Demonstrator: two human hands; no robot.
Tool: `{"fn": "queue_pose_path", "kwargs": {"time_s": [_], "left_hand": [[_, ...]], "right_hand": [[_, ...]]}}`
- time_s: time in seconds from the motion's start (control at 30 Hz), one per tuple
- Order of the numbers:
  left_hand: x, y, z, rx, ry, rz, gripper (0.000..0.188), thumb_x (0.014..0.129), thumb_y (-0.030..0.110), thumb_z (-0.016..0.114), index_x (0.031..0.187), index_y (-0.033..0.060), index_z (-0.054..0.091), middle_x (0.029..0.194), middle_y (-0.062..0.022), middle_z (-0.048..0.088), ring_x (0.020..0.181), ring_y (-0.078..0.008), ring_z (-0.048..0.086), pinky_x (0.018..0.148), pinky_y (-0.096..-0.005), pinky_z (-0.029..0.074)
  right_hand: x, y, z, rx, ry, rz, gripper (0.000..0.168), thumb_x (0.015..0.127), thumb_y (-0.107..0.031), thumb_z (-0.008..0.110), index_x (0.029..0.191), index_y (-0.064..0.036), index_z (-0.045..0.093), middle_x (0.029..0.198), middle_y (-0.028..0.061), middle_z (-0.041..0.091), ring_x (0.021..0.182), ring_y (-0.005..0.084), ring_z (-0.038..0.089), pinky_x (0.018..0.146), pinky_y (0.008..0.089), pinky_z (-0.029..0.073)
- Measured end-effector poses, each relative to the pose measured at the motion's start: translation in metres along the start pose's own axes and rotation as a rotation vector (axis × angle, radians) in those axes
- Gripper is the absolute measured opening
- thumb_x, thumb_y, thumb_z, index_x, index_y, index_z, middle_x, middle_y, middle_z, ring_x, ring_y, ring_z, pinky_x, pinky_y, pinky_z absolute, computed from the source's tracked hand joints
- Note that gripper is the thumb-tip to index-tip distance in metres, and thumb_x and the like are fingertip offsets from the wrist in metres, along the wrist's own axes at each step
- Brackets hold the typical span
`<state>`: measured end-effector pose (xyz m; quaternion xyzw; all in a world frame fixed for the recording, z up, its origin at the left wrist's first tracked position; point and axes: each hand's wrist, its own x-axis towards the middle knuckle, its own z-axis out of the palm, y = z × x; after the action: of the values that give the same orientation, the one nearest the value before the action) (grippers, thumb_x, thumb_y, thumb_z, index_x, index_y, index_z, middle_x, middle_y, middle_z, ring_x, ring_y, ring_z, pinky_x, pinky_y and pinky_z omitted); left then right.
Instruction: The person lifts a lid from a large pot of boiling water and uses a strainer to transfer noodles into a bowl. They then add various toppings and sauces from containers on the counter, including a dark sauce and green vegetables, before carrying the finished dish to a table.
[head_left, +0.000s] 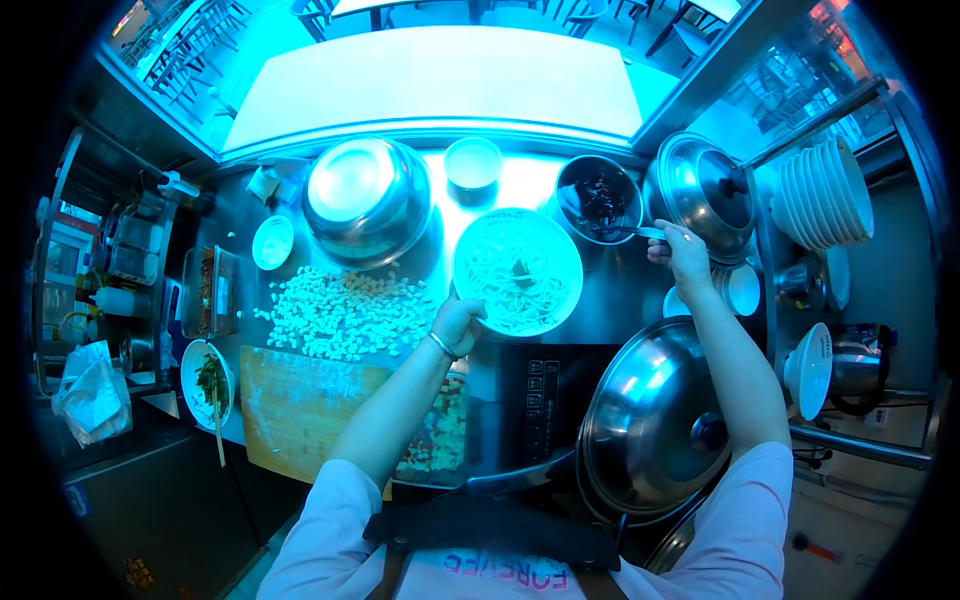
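My left hand (459, 324) grips the lower left rim of a wide bowl of noodles (517, 271), with its thumb over the edge; a small dark piece lies on top of the noodles. My right hand (681, 251) is closed around the handle of a spoon or ladle (646, 232). That utensil's far end reaches into a round metal pot (600, 199) holding something dark and glossy, just right of the noodle bowl. Its tip is hard to make out in the dark contents.
A big upturned metal bowl (367, 202) stands behind scattered small pale pieces (345, 311). Nearer me lie a wooden board (300, 409) and a tray of chopped food (435, 435). A lidded pan (652, 420) sits front right, its handle pointing left. Stacked bowls (825, 193) stand at right.
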<state>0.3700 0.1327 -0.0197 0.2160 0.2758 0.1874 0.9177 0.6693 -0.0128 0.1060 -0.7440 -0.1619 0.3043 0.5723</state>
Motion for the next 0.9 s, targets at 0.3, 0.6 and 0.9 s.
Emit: {"fn": "queue_pose_path", "kwargs": {"time_s": [0.3,0.6,0.9], "left_hand": [[0.014,-0.011,-0.007,0.099,-0.01,0.06,0.079,0.059,-0.014,0.039,0.133,0.0098,0.024,0.122,-0.0155,0.043,0.108,-0.033,0.049,0.081,-0.0451,0.05],[0.013,-0.008,0.006,0.059,-0.021,0.017,0.082,0.056,-0.016,0.039,0.133,0.0119,0.026,0.123,-0.0142,0.044,0.112,-0.0319,0.047,0.083,-0.0449,0.049],[0.009,-0.005,0.02,0.058,0.048,0.022,0.083,0.055,-0.015,0.04,0.133,0.0099,0.028,0.122,-0.0129,0.045,0.11,-0.0294,0.049,0.081,-0.0386,0.05]], "right_hand": [[-0.004,0.002,-0.005,-0.882,-0.141,-0.74,0.028,0.089,-0.017,0.046,0.106,0.003,0.058,0.081,0.0098,0.059,0.068,0.0123,0.058,0.067,0.0258,0.048],[-0.006,-0.006,-0.024,0.186,0.036,0.158,0.027,0.088,-0.017,0.048,0.106,0.003,0.051,0.08,0.0097,0.058,0.066,0.0148,0.058,0.064,0.0279,0.052],[-0.031,-0.017,-0.041,0.254,0.098,0.111,0.026,0.086,-0.017,0.053,0.102,0.003,0.055,0.078,0.0089,0.057,0.068,0.0135,0.058,0.066,0.0269,0.052]]}}
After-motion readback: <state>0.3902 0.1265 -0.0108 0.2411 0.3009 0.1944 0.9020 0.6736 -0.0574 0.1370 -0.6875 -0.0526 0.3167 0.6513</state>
